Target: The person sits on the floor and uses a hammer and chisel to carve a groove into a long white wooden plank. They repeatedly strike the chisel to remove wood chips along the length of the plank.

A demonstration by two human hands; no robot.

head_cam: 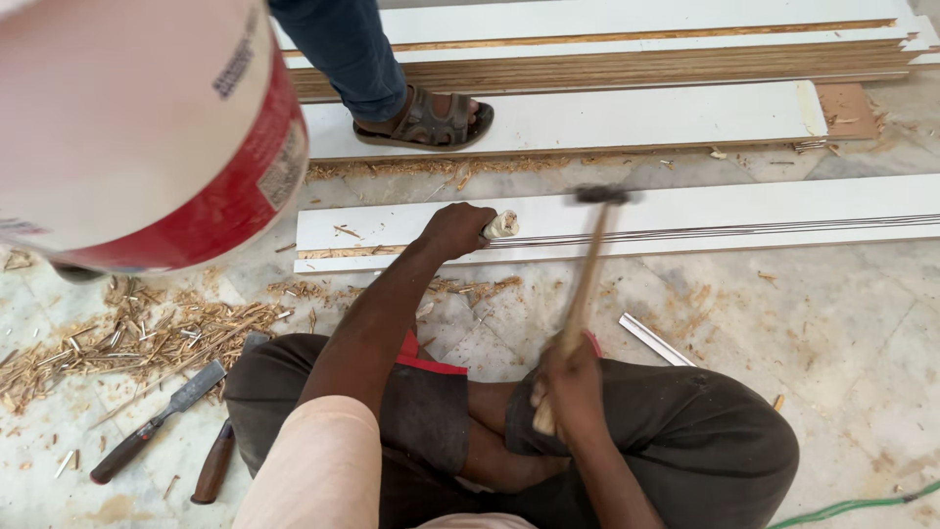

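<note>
I sit cross-legged on the floor. My left hand (456, 231) is closed on a wooden-handled chisel (501, 225), its handle end poking out of my fist, set on a white laminated board (744, 223) with a groove along it. My right hand (568, 384) grips the wooden shaft of a hammer (591, 274), whose dark head (601, 195) is blurred above the board, to the right of the chisel.
Another person's sandalled foot (423, 120) stands on a second white board (607, 118) beyond; more boards are stacked behind. A white and red container (147, 127) fills the top left. Two chisels (157, 423) and wood shavings (127, 333) lie on the tiled floor at left. A green cable (852, 507) runs at bottom right.
</note>
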